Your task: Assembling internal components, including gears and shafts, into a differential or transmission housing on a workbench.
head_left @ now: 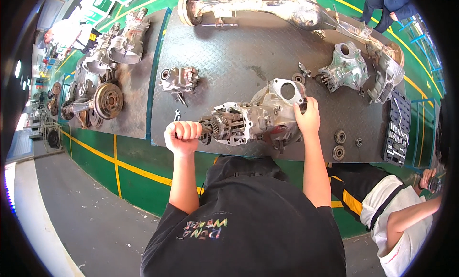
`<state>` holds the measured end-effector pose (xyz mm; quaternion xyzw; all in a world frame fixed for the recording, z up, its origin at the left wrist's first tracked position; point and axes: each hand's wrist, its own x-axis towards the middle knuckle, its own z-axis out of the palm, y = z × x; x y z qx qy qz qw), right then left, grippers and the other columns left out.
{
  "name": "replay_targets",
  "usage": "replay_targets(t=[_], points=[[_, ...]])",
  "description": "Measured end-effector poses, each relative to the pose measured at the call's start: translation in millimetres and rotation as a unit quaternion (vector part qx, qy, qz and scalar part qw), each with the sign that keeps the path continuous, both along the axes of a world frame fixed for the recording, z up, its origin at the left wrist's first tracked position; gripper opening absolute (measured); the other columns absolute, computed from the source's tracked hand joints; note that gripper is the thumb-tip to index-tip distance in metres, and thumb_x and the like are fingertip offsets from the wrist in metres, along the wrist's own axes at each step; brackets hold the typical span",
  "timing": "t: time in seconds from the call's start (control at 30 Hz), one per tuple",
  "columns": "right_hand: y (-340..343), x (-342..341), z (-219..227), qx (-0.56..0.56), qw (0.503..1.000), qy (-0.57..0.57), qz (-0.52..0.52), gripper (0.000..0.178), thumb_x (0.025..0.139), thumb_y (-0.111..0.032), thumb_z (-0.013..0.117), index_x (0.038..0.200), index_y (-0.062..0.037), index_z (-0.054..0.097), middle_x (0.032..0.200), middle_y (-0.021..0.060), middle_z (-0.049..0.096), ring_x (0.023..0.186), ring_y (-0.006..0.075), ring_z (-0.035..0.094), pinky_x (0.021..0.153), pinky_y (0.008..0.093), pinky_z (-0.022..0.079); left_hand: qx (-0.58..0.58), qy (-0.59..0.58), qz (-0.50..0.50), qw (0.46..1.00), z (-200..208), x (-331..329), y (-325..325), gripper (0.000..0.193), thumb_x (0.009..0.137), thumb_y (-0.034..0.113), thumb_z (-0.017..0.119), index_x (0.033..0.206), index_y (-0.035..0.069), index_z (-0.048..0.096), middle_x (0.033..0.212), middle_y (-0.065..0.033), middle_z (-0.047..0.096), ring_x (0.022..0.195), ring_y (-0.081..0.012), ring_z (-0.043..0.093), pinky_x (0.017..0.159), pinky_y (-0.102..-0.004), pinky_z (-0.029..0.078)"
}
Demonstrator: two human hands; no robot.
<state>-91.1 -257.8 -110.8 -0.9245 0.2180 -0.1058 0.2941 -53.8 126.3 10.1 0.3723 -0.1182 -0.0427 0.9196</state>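
A metal gearbox housing [265, 115] lies on its side in front of me at the near edge of the workbench. Its left end is uncovered, and a cluster of gears [221, 125] on shafts sticks out there. My left hand [183, 137] is closed in a fist round the outer end of the gear shaft [205, 128], which the fingers hide. On the right end, my right hand [308, 115] grips the housing's flange, close to its large round opening. A small open-ended wrench [177, 115] lies just behind my left hand.
A smaller metal casing [180, 80] sits at left on the patterned steel bench [229, 52]. A long axle [267, 6] spans the back. Another housing [346, 66], loose gears [339, 145] and a tool case [398, 128] are at right. A person [397, 210] stands close on my right.
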Motion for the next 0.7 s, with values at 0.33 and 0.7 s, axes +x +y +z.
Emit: replay_targets(t=[0.33, 0.7], points=[[21, 13, 1, 0.006, 0.998, -0.065, -0.019, 0.056, 0.082, -0.040, 0.076, 0.123, -0.0034, 0.062, 0.133, 0.0135, 0.057, 0.118, 0.0330, 0.060, 0.096, 0.0417, 0.051, -0.021, 0.032, 0.039, 0.999, -16, 7, 31, 0.049, 0.095, 0.031, 0.043, 0.052, 0.015, 0.025, 0.044, 0.0016, 0.023, 0.040, -0.0155, 0.018, 0.045, -0.0345, 0.024], [43, 18, -11, 0.150, 0.981, -0.098, -0.068, 0.038, 0.088, -0.020, 0.070, 0.119, -0.0004, 0.062, 0.119, 0.0194, 0.066, 0.107, 0.0330, 0.066, 0.092, 0.0383, 0.051, -0.097, 0.120, 0.125, 0.980, -51, 6, 82, 0.048, 0.094, 0.032, 0.045, 0.051, 0.016, 0.028, 0.042, 0.0026, 0.022, 0.037, -0.0127, 0.020, 0.043, -0.0315, 0.026]])
